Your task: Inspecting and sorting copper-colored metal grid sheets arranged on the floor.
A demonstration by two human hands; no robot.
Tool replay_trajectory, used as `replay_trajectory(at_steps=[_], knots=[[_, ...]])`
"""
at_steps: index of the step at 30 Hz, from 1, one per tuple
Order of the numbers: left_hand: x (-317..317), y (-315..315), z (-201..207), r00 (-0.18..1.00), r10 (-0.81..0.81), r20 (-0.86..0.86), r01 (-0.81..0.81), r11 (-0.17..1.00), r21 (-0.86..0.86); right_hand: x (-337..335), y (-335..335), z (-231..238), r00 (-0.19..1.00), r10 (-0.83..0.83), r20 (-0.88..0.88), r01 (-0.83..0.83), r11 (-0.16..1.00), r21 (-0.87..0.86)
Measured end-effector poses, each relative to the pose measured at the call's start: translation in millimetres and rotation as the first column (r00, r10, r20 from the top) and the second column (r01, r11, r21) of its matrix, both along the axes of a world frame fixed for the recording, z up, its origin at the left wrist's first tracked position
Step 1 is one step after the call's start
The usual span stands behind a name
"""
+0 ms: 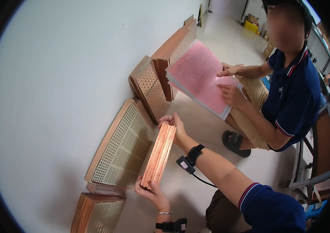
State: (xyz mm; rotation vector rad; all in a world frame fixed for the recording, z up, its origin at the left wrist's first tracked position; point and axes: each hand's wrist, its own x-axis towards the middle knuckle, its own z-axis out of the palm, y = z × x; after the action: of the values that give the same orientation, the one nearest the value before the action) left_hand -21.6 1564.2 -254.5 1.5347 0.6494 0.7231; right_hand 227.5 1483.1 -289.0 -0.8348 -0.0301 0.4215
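L hand + R hand grip 1 stack.

The plate stack shows copper-orange, finely striped edges; the perforated panel is beige with rows of dark dots; the sheet is pink.

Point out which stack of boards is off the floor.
It's the copper-edged stack, held up between the left hand at its lower end and the right hand at its upper end; the other stacks stand along the wall.
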Motion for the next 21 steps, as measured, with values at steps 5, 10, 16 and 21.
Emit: replay_trajectory(at_steps=[5, 10, 16, 21], knots=[[13, 9, -8, 0.998, 0.05, 0.042, -0.049, 0.998, -0.034, 7, 9, 10, 0.99, 0.138, -0.01, -0.137, 0.967, -0.213], [21, 11, -12, 0.994, 0.099, 0.037, -0.098, 0.995, -0.035, 3, 4, 26, 0.997, 0.083, -0.011, -0.081, 0.931, -0.357], [26, 23, -7, 0.99, 0.142, 0.027, -0.139, 0.987, -0.078, -25, -6, 43, 0.984, 0.069, 0.164, 0.06, 0.739, -0.671], [28, 35, 10, 0.992, 0.118, 0.036, -0.11, 0.976, -0.189, -59, -43, 46, 0.954, 0.183, 0.238, 0.067, 0.643, -0.763]])
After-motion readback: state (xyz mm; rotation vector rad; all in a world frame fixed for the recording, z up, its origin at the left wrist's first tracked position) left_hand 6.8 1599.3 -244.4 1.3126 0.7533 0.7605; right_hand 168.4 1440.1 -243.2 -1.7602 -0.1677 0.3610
